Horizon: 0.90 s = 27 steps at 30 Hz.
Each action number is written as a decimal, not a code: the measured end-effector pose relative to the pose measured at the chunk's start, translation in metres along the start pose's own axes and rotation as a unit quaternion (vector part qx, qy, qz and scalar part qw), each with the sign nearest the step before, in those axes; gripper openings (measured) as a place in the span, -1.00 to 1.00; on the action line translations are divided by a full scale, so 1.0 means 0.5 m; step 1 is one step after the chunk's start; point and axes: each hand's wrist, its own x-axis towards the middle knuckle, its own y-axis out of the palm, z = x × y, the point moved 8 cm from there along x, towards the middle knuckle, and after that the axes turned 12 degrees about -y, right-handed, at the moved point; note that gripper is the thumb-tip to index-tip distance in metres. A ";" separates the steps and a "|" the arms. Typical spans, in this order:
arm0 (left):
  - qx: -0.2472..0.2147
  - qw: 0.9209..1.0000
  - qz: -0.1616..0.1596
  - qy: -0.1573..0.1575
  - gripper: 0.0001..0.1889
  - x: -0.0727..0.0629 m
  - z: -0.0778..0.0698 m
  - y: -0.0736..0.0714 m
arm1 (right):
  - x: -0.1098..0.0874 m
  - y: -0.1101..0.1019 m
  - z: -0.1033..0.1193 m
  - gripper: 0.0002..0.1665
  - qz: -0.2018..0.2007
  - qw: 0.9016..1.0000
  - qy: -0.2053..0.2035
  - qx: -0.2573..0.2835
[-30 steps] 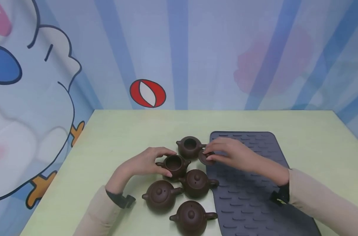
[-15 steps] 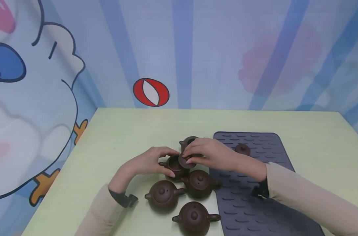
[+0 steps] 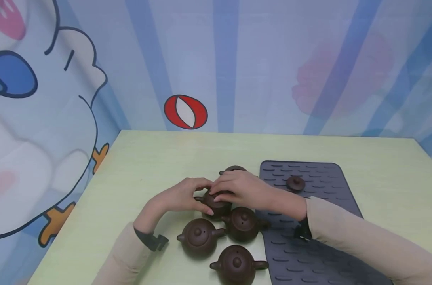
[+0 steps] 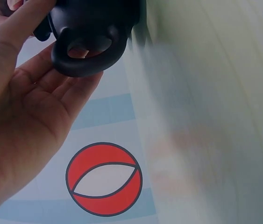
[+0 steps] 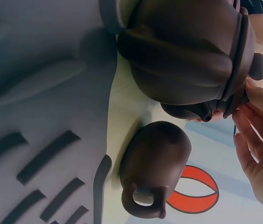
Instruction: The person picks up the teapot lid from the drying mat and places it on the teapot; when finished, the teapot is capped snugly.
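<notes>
My left hand [image 3: 181, 196] holds a small dark brown teapot [image 3: 216, 208] at its sides, thumb near and fingers far. The teapot's loop handle [image 4: 89, 65] points toward that palm in the left wrist view. My right hand [image 3: 242, 190] pinches a round brown lid [image 5: 232, 103] over this teapot's mouth, its edge right at the rim. The knob is hidden by the fingers. Partly behind the right hand stands a lidless teapot [image 5: 157, 154]. A lidded teapot [image 3: 242, 225] is close in front of the held one, with a second lidded teapot [image 3: 198, 238] to its left.
Nearest the front sits another lidded teapot [image 3: 236, 264]. A grey ridged mat [image 3: 310, 221] covers the right part of the pale green table [image 3: 158, 158], with a loose lid [image 3: 295, 183] on its far part. A printed backdrop [image 3: 258, 71] stands behind.
My right hand has carried the lid left from the mat's edge to the mouth of the held teapot, uncovering another lid on the mat. The left hand has kept its hold.
</notes>
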 end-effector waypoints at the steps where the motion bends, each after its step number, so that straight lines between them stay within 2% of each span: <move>1: -0.001 1.000 0.001 0.001 -0.43 0.000 -0.001 0.000 | 0.001 0.000 0.001 -0.77 -0.002 1.000 -0.003 0.001; 18: 0.013 1.000 -0.001 0.010 -0.41 -0.001 -0.006 -0.001 | 0.001 0.008 -0.001 -0.75 0.009 1.000 -0.004 -0.010; 27: 0.020 1.000 -0.003 0.017 -0.36 -0.002 -0.010 -0.001 | -0.023 0.005 -0.012 -0.72 0.014 0.999 0.032 0.004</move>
